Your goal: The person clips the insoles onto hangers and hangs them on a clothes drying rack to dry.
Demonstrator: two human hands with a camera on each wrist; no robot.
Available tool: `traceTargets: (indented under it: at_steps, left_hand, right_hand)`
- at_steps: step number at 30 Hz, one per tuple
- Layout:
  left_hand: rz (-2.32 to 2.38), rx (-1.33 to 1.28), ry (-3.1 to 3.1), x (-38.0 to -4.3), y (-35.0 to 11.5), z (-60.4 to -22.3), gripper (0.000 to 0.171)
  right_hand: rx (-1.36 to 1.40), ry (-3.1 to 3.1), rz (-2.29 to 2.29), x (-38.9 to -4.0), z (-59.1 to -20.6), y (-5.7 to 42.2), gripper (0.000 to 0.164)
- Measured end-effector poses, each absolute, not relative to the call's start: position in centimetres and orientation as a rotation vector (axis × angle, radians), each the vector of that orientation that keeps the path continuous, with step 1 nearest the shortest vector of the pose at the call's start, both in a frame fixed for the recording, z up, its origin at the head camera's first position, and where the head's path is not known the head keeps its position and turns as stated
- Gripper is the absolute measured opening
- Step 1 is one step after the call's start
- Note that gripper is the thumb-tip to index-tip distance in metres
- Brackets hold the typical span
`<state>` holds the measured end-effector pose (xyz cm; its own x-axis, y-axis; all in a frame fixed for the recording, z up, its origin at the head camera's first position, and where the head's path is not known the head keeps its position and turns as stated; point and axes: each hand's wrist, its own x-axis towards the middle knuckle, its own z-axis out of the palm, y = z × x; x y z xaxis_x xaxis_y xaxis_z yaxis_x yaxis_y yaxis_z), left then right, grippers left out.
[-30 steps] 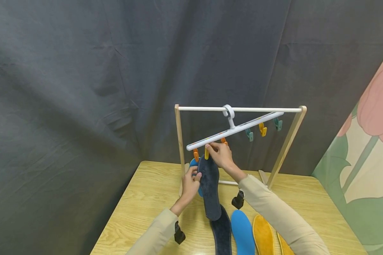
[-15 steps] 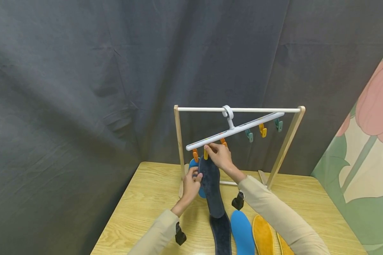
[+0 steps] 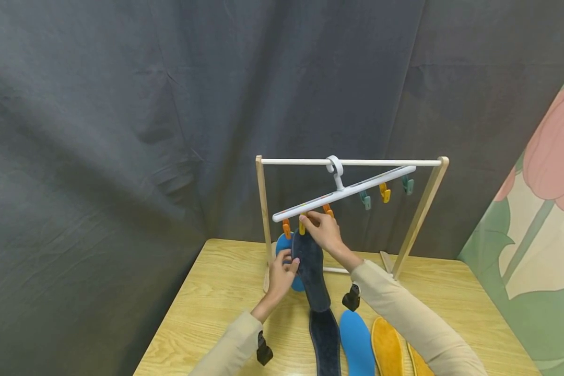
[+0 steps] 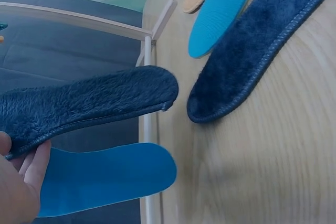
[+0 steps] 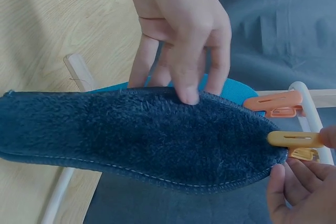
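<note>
A dark blue fuzzy insole [image 3: 312, 277] hangs under the low left end of a tilted white hanger [image 3: 352, 189]. With thumb and fingers, my left hand [image 3: 280, 274] pinches its left edge. My right hand [image 3: 326, 231] holds a yellow clothespin [image 3: 302, 224] at the insole's top. In the right wrist view the tip of this yellow clothespin [image 5: 294, 139] lies over the insole's top end, and other fingers touch beneath that end. Behind hangs a blue insole [image 4: 110, 178], below an orange clothespin [image 3: 286, 228]. Another orange clothespin [image 3: 328, 210] is just above my right hand.
On the wooden table [image 3: 225, 292] lie another dark insole [image 3: 325, 342], a blue insole [image 3: 356, 342] and two yellow insoles, one yellow insole [image 3: 386, 344] partly beside my right sleeve. A wooden rack [image 3: 420, 219] carries the hanger. Green and yellow clothespins [image 3: 385, 193] hang at right.
The dark insole's lower end has swung slightly right and up. Both hands keep their hold and have barely moved.
</note>
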<state>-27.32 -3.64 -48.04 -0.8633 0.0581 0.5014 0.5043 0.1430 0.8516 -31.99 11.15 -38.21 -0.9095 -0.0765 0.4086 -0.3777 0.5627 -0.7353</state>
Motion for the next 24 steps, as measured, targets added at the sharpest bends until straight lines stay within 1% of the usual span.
traceTargets:
  at_steps: [1, 5, 13, 24]
  left_hand:
    - [-1.777, -0.559, -2.068, -26.9, -3.7, -47.8, 0.027]
    - [-1.847, -0.583, -2.043, -26.9, -4.0, -49.1, 0.026]
    - [-1.916, -0.546, -2.069, -28.5, -4.5, -54.0, 0.021]
    - [-1.967, -0.554, -2.217, -27.6, -4.8, -56.6, 0.015]
  right_hand:
    - [0.377, -2.469, 1.277, -32.0, -38.3, 11.2, 0.039]
    - [0.39, -2.457, 1.279, -32.0, -38.5, 11.2, 0.038]
    - [0.419, -2.44, 1.284, -32.1, -38.9, 11.2, 0.038]
    - [0.421, -2.455, 1.314, -32.1, -39.2, 11.4, 0.04]
